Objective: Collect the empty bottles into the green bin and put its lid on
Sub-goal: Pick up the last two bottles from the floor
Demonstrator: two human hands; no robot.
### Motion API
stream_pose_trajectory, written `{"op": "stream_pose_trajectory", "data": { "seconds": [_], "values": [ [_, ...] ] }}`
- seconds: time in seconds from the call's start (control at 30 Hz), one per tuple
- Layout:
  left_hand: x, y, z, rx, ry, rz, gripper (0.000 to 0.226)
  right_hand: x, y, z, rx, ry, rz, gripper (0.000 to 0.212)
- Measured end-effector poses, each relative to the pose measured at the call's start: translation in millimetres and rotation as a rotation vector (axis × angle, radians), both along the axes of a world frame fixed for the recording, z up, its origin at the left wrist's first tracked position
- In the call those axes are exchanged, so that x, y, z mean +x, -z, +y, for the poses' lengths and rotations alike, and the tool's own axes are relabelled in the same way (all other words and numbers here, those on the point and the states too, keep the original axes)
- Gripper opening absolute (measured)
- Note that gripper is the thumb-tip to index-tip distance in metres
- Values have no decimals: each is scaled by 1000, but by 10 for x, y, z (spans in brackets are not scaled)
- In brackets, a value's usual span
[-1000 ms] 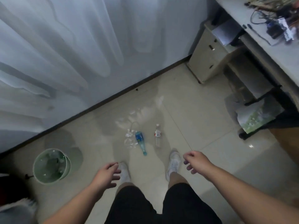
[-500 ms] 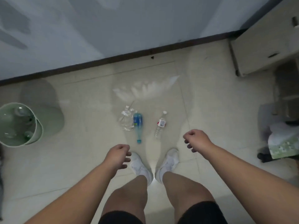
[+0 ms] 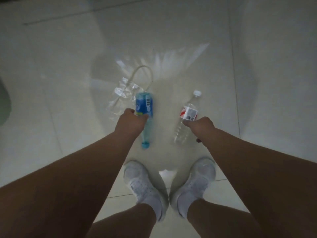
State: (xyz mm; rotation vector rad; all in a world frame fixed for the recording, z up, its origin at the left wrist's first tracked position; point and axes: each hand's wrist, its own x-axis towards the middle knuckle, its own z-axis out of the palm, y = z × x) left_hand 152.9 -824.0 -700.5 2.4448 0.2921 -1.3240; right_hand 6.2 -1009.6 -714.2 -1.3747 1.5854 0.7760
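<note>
Blue bottle (image 3: 144,103) lying on the pale tiled floor (image 3: 68,66) at centre frame, blue cap pointing toward the lower edge. The left hand (image 3: 131,121) covers its midsection, fingers clenched over it in a grasp. Clear bottle (image 3: 189,112) (red-and-white label, white cap toward the upper right) lies right of centre, apart from the blue one. The right hand (image 3: 201,126) sits against its right side at the label, fingers curled and touching the plastic; whether they have closed round it cannot be told. Crushed clear bottle (image 3: 123,93) lies just beside the base of the blue bottle, to its upper left, with a pale looped tube (image 3: 145,73) arching above the two. Lower centre: two white shoes (image 3: 140,182), toes toward the bottles, bare forearms reaching in from both lower corners. Dark green shape (image 3: 4,103) cut off by the left edge, too little showing to identify.
</note>
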Motion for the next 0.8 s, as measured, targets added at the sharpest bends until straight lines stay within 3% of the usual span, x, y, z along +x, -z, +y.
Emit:
{"op": "stream_pose_trajectory", "data": {
  "seconds": [0.13, 0.33, 0.5, 0.6, 0.7, 0.8],
  "values": [
    [-7, 543, -19, -26, 72, -63, 82, -66, 438, 155, 8, 72, -49, 88],
    [-132, 491, -70, -123, -3, -35, 69, -107, 411, 209, 40, 58, -148, 74],
    [-221, -535, 121, -197, -184, 11, 39, -170, -614, 154, 85, -16, -188, 54],
    [-299, -1514, 360, -206, -300, 37, 42, -251, -1616, 175, 139, -64, -213, 27],
    [-355, -2567, 608, -222, -501, 111, 59, -320, -2692, 241, 205, -86, -210, 30],
    [-402, -3717, 896, -292, -686, 220, 55, -340, -3826, 327, 213, -109, -191, 38]
  ]
}}
